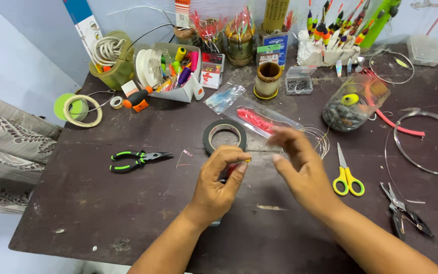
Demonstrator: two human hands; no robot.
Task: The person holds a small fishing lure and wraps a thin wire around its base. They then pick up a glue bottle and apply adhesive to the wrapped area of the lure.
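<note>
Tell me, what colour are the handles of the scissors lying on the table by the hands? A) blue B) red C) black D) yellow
D: the scissors lying on the dark table just beside the right hand have bright yellow loop handles with plain metal blades.

Your tabletop [102,213] is dark, scuffed and scratched. Near its left edge you see green-handled pliers [138,160]; at the far left corner lie tape rolls [82,110]. A black tape ring [224,135] sits mid-tabletop, yellow scissors [347,174] and dark pliers [405,212] toward the right edge. Along the far edge stand a clear jar [353,104] and crowded containers.
</note>
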